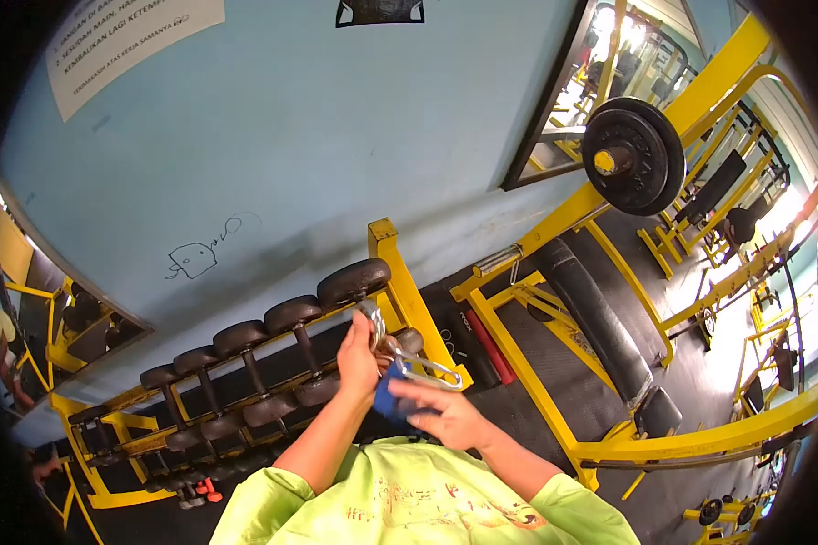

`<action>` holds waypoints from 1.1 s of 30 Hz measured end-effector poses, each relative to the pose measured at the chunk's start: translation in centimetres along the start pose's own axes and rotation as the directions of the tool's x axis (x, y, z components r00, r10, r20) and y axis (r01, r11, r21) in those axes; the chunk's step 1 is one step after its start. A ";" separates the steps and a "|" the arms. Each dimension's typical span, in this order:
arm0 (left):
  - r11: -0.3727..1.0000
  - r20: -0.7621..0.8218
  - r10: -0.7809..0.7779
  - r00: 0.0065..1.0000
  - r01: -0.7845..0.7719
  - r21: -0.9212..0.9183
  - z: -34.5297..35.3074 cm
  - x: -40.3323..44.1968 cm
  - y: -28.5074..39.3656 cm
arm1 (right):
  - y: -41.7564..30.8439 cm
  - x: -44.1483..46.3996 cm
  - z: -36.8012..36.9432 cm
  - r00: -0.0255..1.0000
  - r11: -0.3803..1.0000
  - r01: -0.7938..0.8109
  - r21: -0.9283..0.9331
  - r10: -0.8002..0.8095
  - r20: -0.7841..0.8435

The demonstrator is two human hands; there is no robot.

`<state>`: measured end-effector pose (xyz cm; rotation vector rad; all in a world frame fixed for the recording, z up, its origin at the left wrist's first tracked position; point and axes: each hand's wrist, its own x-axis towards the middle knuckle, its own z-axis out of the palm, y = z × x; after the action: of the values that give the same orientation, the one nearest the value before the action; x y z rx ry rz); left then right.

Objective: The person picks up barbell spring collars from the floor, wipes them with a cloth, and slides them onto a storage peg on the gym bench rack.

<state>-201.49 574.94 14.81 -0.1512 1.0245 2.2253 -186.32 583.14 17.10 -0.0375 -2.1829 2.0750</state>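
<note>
In front of the green shirt, my left hand [358, 361] is closed around a shiny metal piece [374, 325], held upright near the top dumbbell. My right hand [441, 413] is at a blue cloth [390, 396], its fingers partly blurred by motion. Between the hands, a silver metal loop [425, 366] sticks out to the right above the cloth. How the metal pieces join is too small to tell.
A yellow rack [384, 238] with several black dumbbells [242, 338] stands against the blue wall, just beyond my hands. To the right are a black padded bench [600, 318], a yellow frame and a weight plate [633, 156]. Mirrors hang on both sides.
</note>
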 end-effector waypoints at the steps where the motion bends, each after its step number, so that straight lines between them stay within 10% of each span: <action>1: 0.999 -0.029 -0.011 1.000 0.012 0.034 -0.6 1.1 0.3 | 0.4 -0.6 -0.1 0.987 0.989 -0.038 -0.141 0.060 0.151; 3: 0.990 0.094 0.118 0.989 -0.124 0.061 -1.4 2.5 0.5 | 1.7 -1.4 0.0 0.972 0.952 -0.108 0.285 0.162 -0.170; 9: 0.859 0.371 0.200 0.907 -0.345 0.378 -0.8 3.2 -0.3 | 3.3 -4.6 -4.3 0.866 0.998 -0.041 0.057 0.064 -0.496; 13: 0.719 0.534 0.045 0.844 -0.398 0.569 1.0 3.4 -4.5 | 0.5 -4.3 -5.0 0.913 0.830 -0.277 -0.483 0.071 -0.402; 17: 0.670 0.681 -0.124 0.722 -0.446 0.594 3.9 3.1 -8.5 | 3.8 -3.9 -8.2 0.927 0.835 -0.361 -0.415 0.273 -0.257; 23: 0.658 0.664 -0.342 0.666 -0.335 0.675 8.0 8.2 -13.0 | 8.1 -4.2 -14.9 0.930 0.929 -0.312 -0.198 0.257 -0.262; 25: 0.608 0.640 -0.399 0.657 -0.332 0.721 8.4 10.1 -14.3 | 8.8 -3.8 -17.1 0.837 0.870 -0.493 0.001 0.475 -0.270; 28: 0.310 0.515 -0.311 0.799 -0.427 0.850 8.7 12.3 -15.5 | 11.7 -2.7 -19.9 0.865 0.906 -0.414 -0.091 0.360 -0.351; 33: 0.315 0.470 -0.401 0.786 -0.363 0.877 8.9 15.0 -19.0 | 17.6 0.4 -21.9 0.731 0.822 -0.537 -0.187 0.343 -0.590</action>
<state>-199.75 598.01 3.43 1.0707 1.7025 1.0470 -185.53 605.87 0.65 -1.1505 -2.2588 1.5256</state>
